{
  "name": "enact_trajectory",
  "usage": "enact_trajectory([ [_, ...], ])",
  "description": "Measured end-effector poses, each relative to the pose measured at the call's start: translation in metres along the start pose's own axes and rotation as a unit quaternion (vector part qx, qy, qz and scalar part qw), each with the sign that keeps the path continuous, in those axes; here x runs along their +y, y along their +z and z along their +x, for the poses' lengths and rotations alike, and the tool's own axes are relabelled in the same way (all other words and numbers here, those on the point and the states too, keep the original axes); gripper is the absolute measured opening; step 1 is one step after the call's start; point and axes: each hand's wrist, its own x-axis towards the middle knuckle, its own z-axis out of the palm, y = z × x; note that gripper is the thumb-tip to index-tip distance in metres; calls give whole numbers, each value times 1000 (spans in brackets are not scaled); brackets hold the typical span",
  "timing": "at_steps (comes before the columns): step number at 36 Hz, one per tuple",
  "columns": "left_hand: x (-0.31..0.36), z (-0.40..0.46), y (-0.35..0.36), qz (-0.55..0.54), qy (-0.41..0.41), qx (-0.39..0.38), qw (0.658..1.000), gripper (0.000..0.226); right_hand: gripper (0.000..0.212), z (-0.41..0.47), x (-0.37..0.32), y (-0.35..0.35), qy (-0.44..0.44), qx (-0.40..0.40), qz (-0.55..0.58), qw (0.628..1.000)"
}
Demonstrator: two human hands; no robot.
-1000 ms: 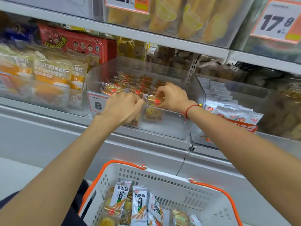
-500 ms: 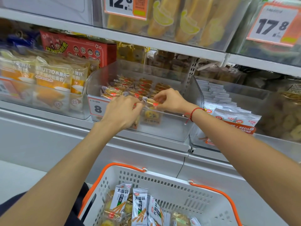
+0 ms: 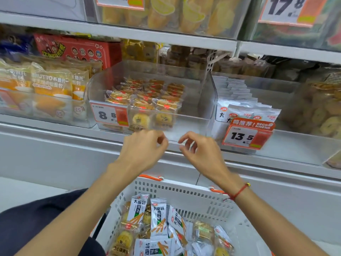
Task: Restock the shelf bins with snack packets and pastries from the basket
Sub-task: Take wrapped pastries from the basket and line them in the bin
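Pastries (image 3: pixel 145 100): wrapped, in rows filling the left and middle of the clear bin at frame centre; two at the front stand upright against the front wall, faces toward the camera.
Change: half a second ago both hands were inside the bin at the front row; now they are out, lower, in front of the shelf edge, and hold nothing.
Left hand (image 3: pixel 142 150): just below the bin's front wall, fingers loosely curled, thumb and forefinger near each other, nothing between them.
Right hand (image 3: pixel 201 152): beside the left hand with a small gap, fingers loosely curled, nothing in them; red cord (image 3: pixel 238 194) on the wrist.
Bin (image 3: pixel 201 85): long axis runs front to back into the shelf; the pastry rows follow it; right third bare, with room along the right wall.
Basket (image 3: pixel 184 198): white with orange handles, lower centre under the forearms; holds white snack packets (image 3: pixel 158 217) standing tilted, long axis roughly up-down, and more pastries lying among them.
Neighbours: bin of white packets (image 3: pixel 238 100) touching the right wall, with a 13.5 tag (image 3: pixel 247 135); bread bags (image 3: pixel 51 84) in the left bin.
Edges: shelf lip (image 3: pixel 73 132) runs left to right between bins and hands; open room between lip and basket rim.
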Motion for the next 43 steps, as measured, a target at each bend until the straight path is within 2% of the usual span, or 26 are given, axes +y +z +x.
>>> enact_trajectory([
  [3, 1, -16, 30, 53, 6, -123, 991, 26, 10, -35, 24, 20, 92, -117, -9, 989],
  [8, -11, -44, 87, 96, 4, -270, 958, 30, 11, -84, 64, 50, 194, -290, -9, 937],
  [15, -8, -82, 162, 124, 15, -446, 886, 32, 16, -141, 121, 79, 288, -371, -31, 882],
  [17, 0, -89, 185, 81, 2, -490, 868, 32, 24, -156, 134, 86, 315, -385, -50, 866],
  [20, 12, -99, 221, -42, -53, -533, 843, 35, 39, -176, 150, 95, 325, -427, -68, 841],
  [22, 22, -105, 247, -138, -116, -539, 823, 40, 46, -186, 155, 99, 328, -452, -63, 827],
  [25, 36, -114, 281, -251, -226, -498, 798, 41, 48, -196, 163, 105, 337, -454, -63, 823],
  [28, 47, -119, 302, -293, -299, -472, 776, 19, 45, -203, 173, 111, 339, -444, -70, 826],
  [29, 49, -121, 308, -306, -315, -472, 765, 19, 45, -205, 173, 112, 339, -442, -76, 827],
  [31, 51, -123, 320, -330, -355, -469, 738, 43, 51, -209, 171, 111, 337, -445, -92, 824],
  [34, 52, -124, 330, -358, -386, -448, 723, 47, 69, -219, 173, 117, 315, -456, -134, 821],
  [36, 50, -124, 336, -369, -407, -429, 717, 44, 72, -223, 175, 122, 301, -439, -162, 831],
  [39, 50, -124, 339, -363, -396, -424, 729, 42, 65, -222, 174, 130, 294, -428, -188, 834],
  [43, 50, -120, 332, -351, -357, -452, 738, 59, 60, -217, 177, 136, 283, -425, -204, 835],
])
